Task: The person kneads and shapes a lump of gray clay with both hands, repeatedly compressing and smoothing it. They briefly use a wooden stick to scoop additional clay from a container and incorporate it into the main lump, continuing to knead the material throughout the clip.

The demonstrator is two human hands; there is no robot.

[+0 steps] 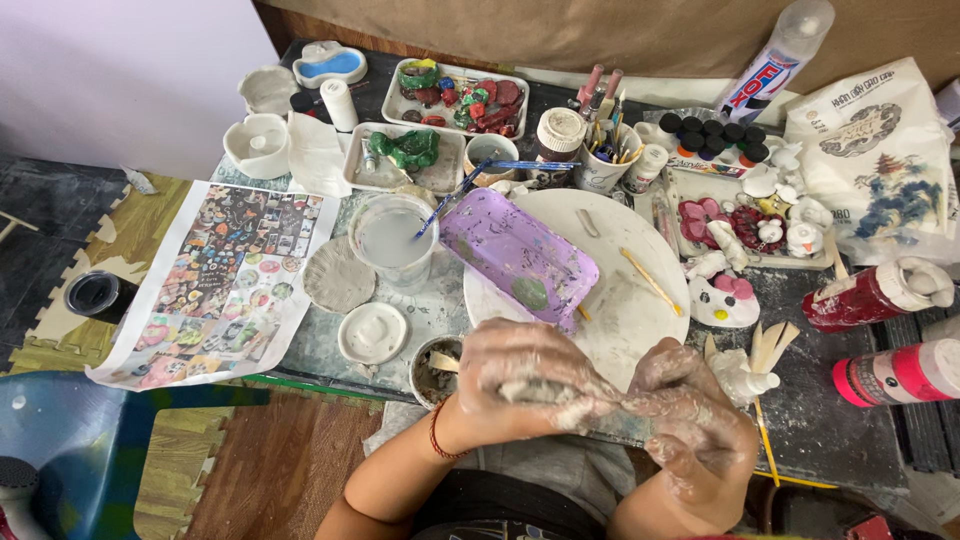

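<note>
Two clay-smeared hands, left hand (520, 385) and right hand (690, 420), closed together around a grey clay lump (555, 392) (mostly hidden), at six o'clock of the round white board (625, 300); purple tray (515, 255) at eleven.

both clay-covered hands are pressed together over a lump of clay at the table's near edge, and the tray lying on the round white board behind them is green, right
Not quite: the tray is purple, with only a small green patch on it. The head view shows it lying on the round white board, behind the left hand and right hand pressed over the clay.
</note>
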